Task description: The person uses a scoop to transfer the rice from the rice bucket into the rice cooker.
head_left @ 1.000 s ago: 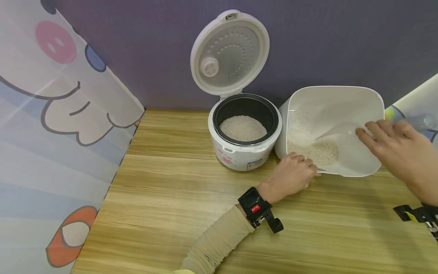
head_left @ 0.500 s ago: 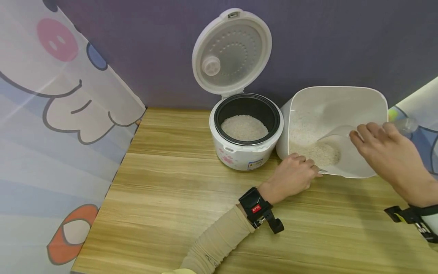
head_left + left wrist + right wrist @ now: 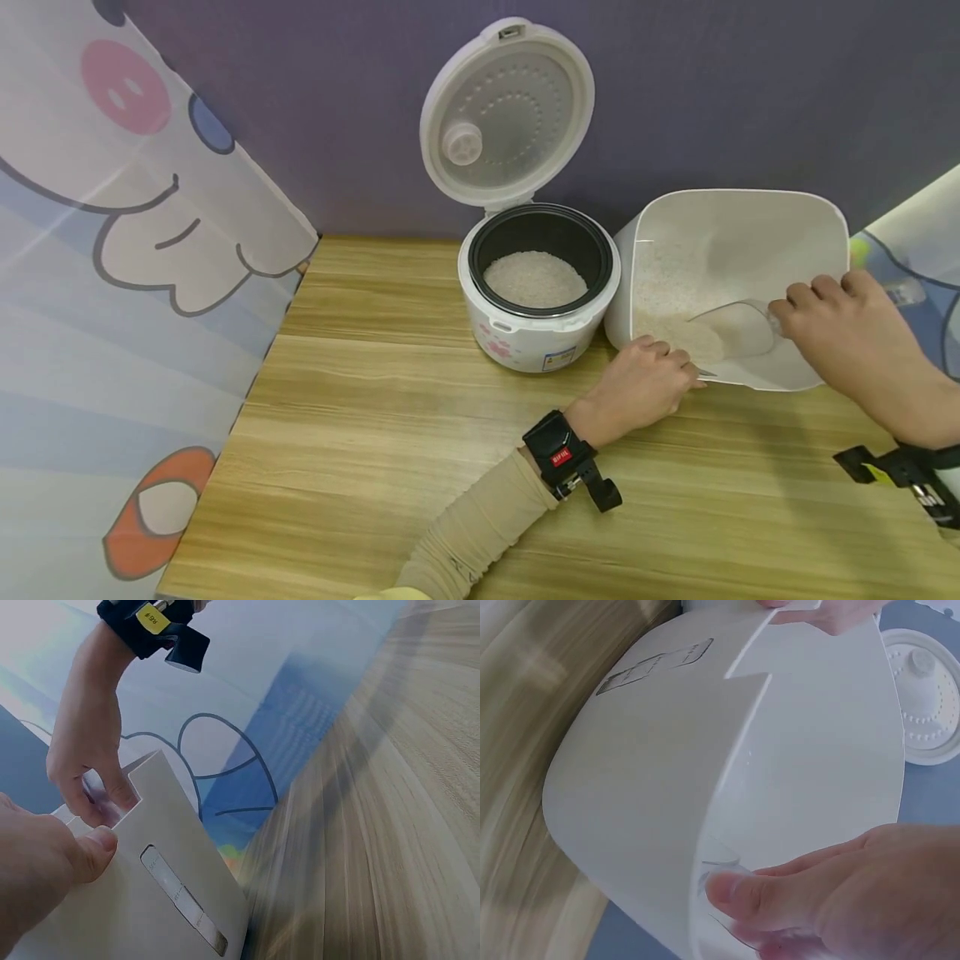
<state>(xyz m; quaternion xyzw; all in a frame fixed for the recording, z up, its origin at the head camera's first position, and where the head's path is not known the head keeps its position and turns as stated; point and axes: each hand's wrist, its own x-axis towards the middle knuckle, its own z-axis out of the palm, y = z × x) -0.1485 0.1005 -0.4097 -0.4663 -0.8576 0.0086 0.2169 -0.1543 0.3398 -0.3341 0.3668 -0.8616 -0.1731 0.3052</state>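
Note:
My left hand (image 3: 648, 375) grips the near rim of a white rice bin (image 3: 772, 225), its thumb outside the wall in the left wrist view. Loose rice (image 3: 678, 337) lies at the bottom of the bin. Over the bin's right side, my right hand (image 3: 862, 333) holds a clear plastic scoop (image 3: 738, 325) by its handle. The scoop's mouth points left and sits at the rice; how much it carries is hard to tell. Left of the bin stands a white rice cooker (image 3: 510, 342) with its lid (image 3: 517, 117) raised and white rice (image 3: 534, 280) in its dark inner pot (image 3: 596, 258).
Cooker and bin stand side by side at the back of a wooden table (image 3: 375, 417), against a dark purple-grey wall (image 3: 300, 117). A cartoon-printed sheet (image 3: 90, 333) hangs at the left, and another printed surface (image 3: 930, 217) is at the right.
My right hand has moved left and slightly down, bringing the scoop lower against the rice, and its bowl has turned. The left hand keeps its grip on the bin rim.

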